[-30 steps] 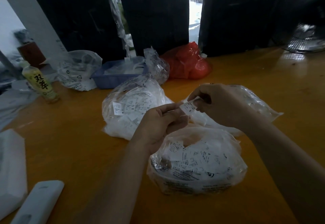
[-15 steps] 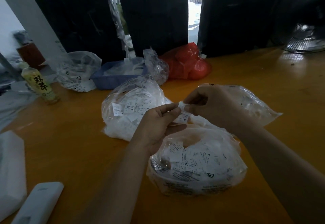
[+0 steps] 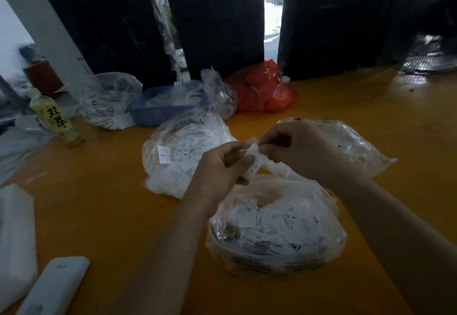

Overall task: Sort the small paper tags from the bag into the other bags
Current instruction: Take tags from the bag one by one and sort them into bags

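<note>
A clear plastic bag (image 3: 277, 235) full of small white paper tags sits open on the orange table just in front of me. Above its mouth my left hand (image 3: 220, 171) and my right hand (image 3: 299, 151) both pinch a small bunch of paper tags (image 3: 254, 160) between fingertips. A second clear bag of tags (image 3: 178, 156) lies behind my left hand. A flatter third clear bag (image 3: 358, 148) lies behind my right hand, partly hidden by it.
A blue tray (image 3: 158, 114), another clear bag (image 3: 108, 101), a small crumpled clear bag (image 3: 220, 94) and a red plastic bag (image 3: 264, 89) line the back. A drink bottle (image 3: 55, 119) stands at left. A white remote-like device (image 3: 54, 287) and white foam (image 3: 14, 230) lie near left.
My two hands have drawn closer together and my right hand's fingertips now meet the left's on the tags. The bags have not moved.
</note>
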`<state>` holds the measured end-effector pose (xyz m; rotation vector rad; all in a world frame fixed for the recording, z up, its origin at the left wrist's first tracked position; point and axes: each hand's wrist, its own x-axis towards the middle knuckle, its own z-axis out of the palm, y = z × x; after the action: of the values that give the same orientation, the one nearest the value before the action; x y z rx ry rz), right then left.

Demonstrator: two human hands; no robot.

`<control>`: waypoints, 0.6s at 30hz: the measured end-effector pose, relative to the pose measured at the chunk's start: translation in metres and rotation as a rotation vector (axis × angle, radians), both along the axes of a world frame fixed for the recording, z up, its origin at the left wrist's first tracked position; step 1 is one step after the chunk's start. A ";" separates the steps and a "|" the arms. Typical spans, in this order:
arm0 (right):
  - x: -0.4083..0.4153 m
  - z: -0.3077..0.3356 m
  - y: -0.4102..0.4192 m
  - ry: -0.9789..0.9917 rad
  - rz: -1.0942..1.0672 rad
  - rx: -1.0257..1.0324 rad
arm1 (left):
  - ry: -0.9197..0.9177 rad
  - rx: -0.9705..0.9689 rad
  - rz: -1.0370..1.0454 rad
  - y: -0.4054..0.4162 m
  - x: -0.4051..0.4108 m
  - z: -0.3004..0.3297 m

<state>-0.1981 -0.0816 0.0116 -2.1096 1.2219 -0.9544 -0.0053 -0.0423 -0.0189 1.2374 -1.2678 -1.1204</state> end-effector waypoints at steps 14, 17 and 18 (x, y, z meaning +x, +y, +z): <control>-0.049 -0.041 -0.042 0.906 -0.308 0.046 | -1.270 -0.052 0.624 -0.025 0.067 -0.033; -0.051 -0.057 -0.050 0.943 -0.268 0.092 | -1.362 0.049 0.582 -0.026 0.065 -0.036; -0.050 -0.059 -0.053 0.952 -0.271 0.077 | -1.382 0.050 0.546 -0.027 0.065 -0.036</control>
<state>-0.2485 -0.1341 -0.0475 -2.4338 1.9700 0.0895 0.0596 -0.0693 -0.0552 2.3373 -1.6226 0.2679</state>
